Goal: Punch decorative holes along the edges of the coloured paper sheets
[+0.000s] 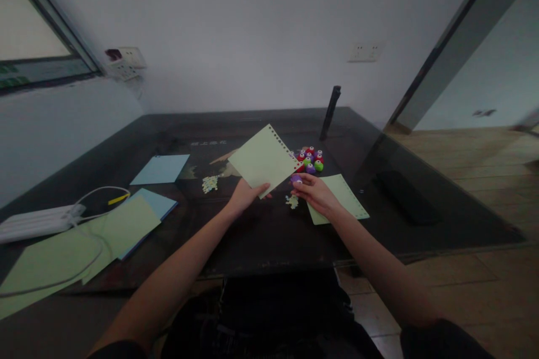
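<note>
My left hand (245, 196) pinches a pale green paper sheet (259, 160) by its lower corner, thumb on top. A row of small punched holes runs along the sheet's upper right edge. My right hand (318, 193) is closed round a small purple craft punch (296, 179), just below the sheet's right corner. Behind it sits a cluster of several red, purple and green craft punches (310, 166). Under my right hand lies another green sheet (343, 197), also punched along an edge. Small paper cutouts (292, 201) lie below the purple punch, and a second pile of cutouts (210, 184) is to the left.
On the dark table (261, 247), a blue sheet (162, 169) and overlapping green sheets (122, 230) lie at the left. A white power strip (37, 223) with a cable is beside them. A black upright post (330, 113) stands at the back; a dark flat object (406, 197) lies right.
</note>
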Demonstrator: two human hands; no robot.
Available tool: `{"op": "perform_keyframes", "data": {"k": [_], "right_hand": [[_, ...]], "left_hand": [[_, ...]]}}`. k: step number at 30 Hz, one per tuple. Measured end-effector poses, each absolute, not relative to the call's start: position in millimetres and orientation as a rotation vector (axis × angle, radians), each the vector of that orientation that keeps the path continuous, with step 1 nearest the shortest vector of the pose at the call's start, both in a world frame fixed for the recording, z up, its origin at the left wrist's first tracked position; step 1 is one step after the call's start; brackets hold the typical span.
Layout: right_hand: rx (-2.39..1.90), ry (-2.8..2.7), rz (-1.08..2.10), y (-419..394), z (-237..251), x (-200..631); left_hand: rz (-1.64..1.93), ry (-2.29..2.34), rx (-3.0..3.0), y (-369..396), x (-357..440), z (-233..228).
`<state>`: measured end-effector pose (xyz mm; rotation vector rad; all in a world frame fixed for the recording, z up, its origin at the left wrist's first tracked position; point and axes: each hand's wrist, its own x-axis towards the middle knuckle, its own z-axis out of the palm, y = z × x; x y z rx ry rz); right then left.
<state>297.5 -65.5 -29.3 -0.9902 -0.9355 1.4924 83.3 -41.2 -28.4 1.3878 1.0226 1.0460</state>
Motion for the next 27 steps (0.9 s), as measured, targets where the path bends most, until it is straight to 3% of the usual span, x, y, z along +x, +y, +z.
{"op": "perform_keyframes", "data": {"k": [27], "right_hand": [[-0.867,-0.930,1.507,-66.9,-25.9,298.0]], "left_hand": [[1.032,1.027,1.417,-38.2,76.0,-22.3]]}}
